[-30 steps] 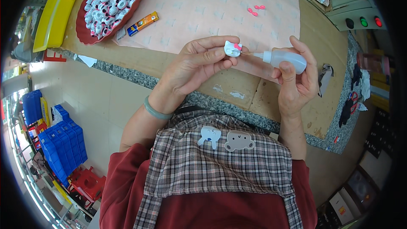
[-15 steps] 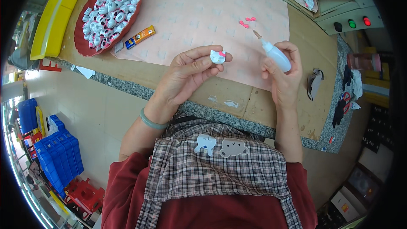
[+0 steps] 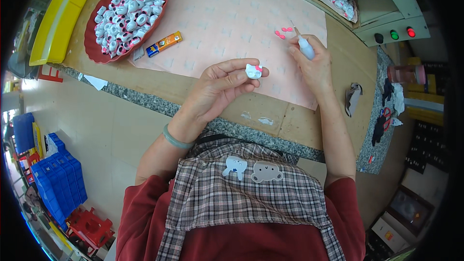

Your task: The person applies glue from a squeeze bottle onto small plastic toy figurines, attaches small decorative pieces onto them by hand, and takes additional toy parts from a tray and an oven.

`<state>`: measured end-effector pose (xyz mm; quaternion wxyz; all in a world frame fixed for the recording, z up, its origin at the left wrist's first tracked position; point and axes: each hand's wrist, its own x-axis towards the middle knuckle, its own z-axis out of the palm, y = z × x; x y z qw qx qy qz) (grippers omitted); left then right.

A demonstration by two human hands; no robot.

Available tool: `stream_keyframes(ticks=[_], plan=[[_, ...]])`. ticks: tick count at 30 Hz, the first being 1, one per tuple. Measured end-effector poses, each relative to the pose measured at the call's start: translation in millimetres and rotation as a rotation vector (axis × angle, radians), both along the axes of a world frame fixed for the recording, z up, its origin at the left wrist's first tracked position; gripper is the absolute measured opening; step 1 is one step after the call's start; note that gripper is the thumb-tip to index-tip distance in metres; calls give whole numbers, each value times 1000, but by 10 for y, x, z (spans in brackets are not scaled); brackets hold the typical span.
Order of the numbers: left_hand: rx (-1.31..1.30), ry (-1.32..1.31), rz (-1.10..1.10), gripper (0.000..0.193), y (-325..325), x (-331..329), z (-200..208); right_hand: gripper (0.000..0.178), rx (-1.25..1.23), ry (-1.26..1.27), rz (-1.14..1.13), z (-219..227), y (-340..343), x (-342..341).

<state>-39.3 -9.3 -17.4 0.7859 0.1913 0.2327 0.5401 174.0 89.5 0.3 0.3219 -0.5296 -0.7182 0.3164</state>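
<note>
Between the thumb and fingers of my left hand (image 3: 223, 86) is a small white cat-head figurine (image 3: 253, 72) with a pink bow at its upper right. My right hand (image 3: 314, 65) grips a white squeeze bottle (image 3: 305, 48), its thin nozzle pointing up and away from me. Just left of the nozzle, several small pink bows (image 3: 280, 35) lie on the pink sheet (image 3: 217, 24). The two hands are apart, both over the near part of the worktable.
At the far left stands a red scalloped bowl (image 3: 91, 43) heaped with small white and pink pieces. Beside it lies an orange and blue packet (image 3: 164, 43). A grey cloth scrap (image 3: 354, 98) sits on the right, with red-handled scissors (image 3: 386, 118) beyond. A machine with lit buttons (image 3: 394, 34) occupies the far right corner.
My right hand has moved away from me with the squeeze bottle, bringing the nozzle up beside the pink bows. My left hand has shifted slightly right and nearer, still holding the figurine.
</note>
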Motion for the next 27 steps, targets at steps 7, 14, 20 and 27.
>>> stream_keyframes(ticks=[7, 14, 20, 27], plan=[[18, -33, -18, 33, -3, -19, -35, 16, 237, -206, 91, -40, 190, -146], [35, -21, -23, 33, 2, -21, -30, 17, 187, -306, 131, 36, 290, -165], [34, -29, -22, 34, 3, -12, -46, 20, 161, -263, 150, 31, 323, -157], [40, -15, -20, 34, -5, -11, -44, 21, 198, -395, 102, 12, 355, -229]])
